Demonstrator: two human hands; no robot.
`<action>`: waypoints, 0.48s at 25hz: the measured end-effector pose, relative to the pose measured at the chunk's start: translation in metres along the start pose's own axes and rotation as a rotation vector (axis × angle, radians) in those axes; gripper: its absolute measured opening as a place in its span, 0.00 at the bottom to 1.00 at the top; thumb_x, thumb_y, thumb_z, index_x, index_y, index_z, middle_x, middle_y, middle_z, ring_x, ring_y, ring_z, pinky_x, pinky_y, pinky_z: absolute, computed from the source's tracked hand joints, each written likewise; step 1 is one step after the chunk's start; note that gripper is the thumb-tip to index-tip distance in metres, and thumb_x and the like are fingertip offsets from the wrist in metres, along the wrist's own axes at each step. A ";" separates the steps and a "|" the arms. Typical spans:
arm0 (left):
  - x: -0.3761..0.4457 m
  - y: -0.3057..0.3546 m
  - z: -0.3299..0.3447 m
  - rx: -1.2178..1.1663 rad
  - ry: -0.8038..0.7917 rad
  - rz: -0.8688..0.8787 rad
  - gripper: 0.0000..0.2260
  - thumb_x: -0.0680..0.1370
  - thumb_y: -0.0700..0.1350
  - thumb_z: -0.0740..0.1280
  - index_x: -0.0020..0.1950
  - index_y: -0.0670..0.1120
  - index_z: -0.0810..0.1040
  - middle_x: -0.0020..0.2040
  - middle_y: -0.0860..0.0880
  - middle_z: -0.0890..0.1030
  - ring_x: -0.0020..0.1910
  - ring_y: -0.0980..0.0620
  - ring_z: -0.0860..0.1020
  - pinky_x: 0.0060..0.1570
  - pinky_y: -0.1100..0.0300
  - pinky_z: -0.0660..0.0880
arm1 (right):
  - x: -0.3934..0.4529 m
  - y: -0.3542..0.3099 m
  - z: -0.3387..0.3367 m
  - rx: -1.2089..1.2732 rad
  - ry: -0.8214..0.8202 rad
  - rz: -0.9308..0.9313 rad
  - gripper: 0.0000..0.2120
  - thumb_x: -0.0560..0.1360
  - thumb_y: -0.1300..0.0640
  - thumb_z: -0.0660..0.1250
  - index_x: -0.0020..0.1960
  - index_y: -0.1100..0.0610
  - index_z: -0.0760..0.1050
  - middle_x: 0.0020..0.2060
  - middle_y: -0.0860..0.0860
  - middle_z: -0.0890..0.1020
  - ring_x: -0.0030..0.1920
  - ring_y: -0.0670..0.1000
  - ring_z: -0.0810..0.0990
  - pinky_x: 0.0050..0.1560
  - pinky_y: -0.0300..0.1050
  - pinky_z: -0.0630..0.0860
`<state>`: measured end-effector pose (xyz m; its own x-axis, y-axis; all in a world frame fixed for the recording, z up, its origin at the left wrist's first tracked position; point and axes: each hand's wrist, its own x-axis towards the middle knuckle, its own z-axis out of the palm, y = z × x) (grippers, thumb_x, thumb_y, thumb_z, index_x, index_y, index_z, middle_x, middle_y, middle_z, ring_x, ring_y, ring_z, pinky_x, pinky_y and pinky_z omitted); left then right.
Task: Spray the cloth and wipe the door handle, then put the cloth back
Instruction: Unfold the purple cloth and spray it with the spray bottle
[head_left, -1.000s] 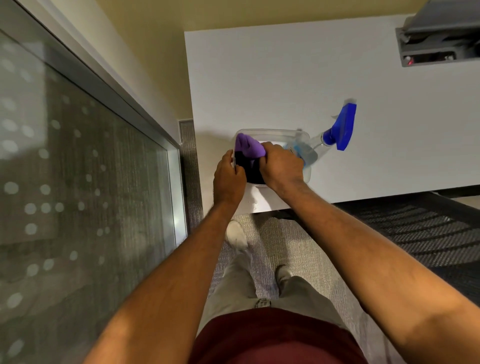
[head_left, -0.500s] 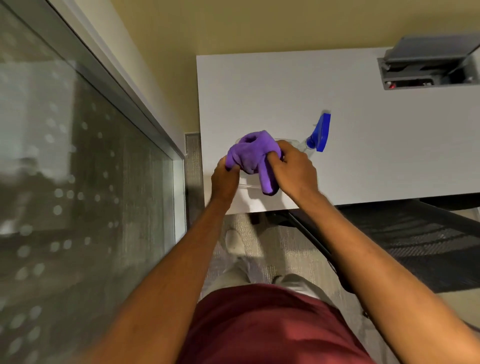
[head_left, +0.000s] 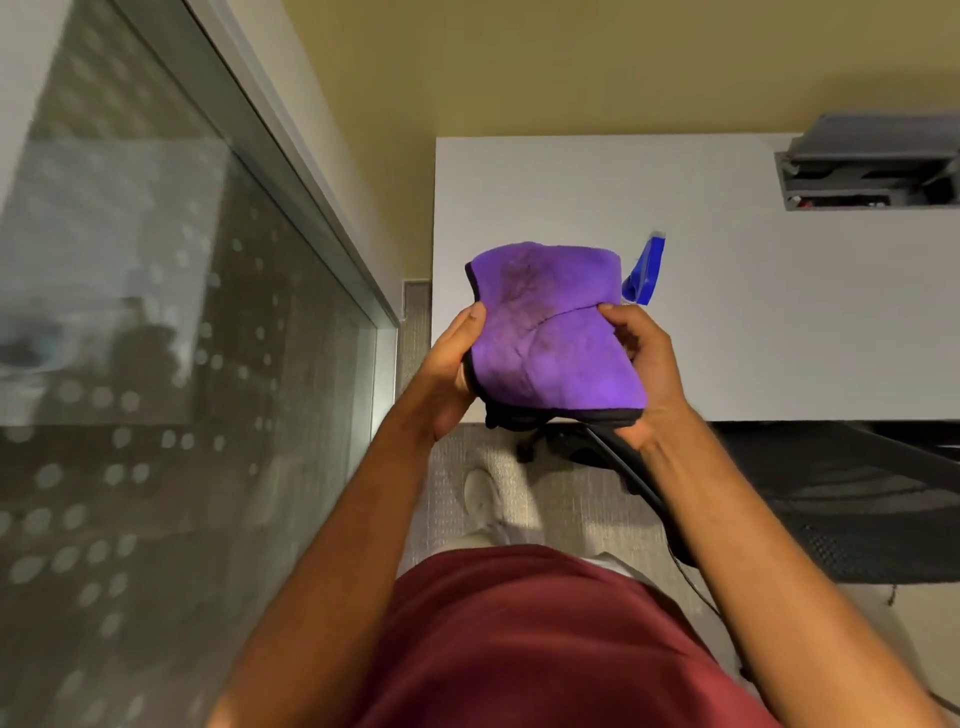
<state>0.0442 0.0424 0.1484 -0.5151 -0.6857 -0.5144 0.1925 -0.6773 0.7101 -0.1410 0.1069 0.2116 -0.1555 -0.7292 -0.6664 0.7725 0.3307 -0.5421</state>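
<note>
Both hands hold the purple cloth (head_left: 550, 332) up above the near edge of the white table (head_left: 779, 332).

The left hand (head_left: 452, 374) has its grip closed on the cloth's left edge, thumb on top; the right hand (head_left: 641, 364) clasps the right edge the same way. The cloth is folded, with a dark stain on its upper face. Just behind it, the blue spray bottle head (head_left: 644, 273) shows over the table.

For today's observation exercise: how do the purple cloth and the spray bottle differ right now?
The purple cloth is held up by the left hand and right hand; the spray bottle is untouched. The cloth shows fully; only the bottle's blue head peeks out behind it.
</note>
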 end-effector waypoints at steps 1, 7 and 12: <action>-0.005 0.000 0.002 -0.030 0.001 -0.005 0.27 0.83 0.58 0.63 0.77 0.45 0.70 0.72 0.44 0.78 0.72 0.45 0.76 0.72 0.49 0.73 | -0.004 -0.001 0.001 0.008 -0.022 0.020 0.13 0.79 0.57 0.64 0.37 0.55 0.79 0.33 0.50 0.79 0.36 0.50 0.80 0.43 0.44 0.74; -0.017 0.000 0.006 -0.225 0.120 0.121 0.19 0.83 0.41 0.65 0.74 0.40 0.73 0.67 0.41 0.81 0.65 0.45 0.81 0.61 0.52 0.80 | -0.020 0.001 -0.012 0.018 -0.284 0.075 0.11 0.76 0.60 0.68 0.56 0.59 0.83 0.51 0.57 0.85 0.53 0.56 0.85 0.57 0.53 0.83; -0.027 -0.002 0.000 -0.214 0.195 0.201 0.12 0.85 0.39 0.62 0.67 0.45 0.79 0.65 0.43 0.83 0.64 0.47 0.82 0.63 0.51 0.80 | -0.010 0.012 -0.029 -0.148 -0.336 -0.010 0.23 0.75 0.72 0.64 0.67 0.58 0.80 0.62 0.58 0.82 0.63 0.58 0.81 0.69 0.57 0.73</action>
<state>0.0576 0.0628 0.1608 -0.2837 -0.8349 -0.4716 0.4554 -0.5502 0.7000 -0.1479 0.1354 0.1964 0.0671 -0.8807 -0.4689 0.6705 0.3878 -0.6325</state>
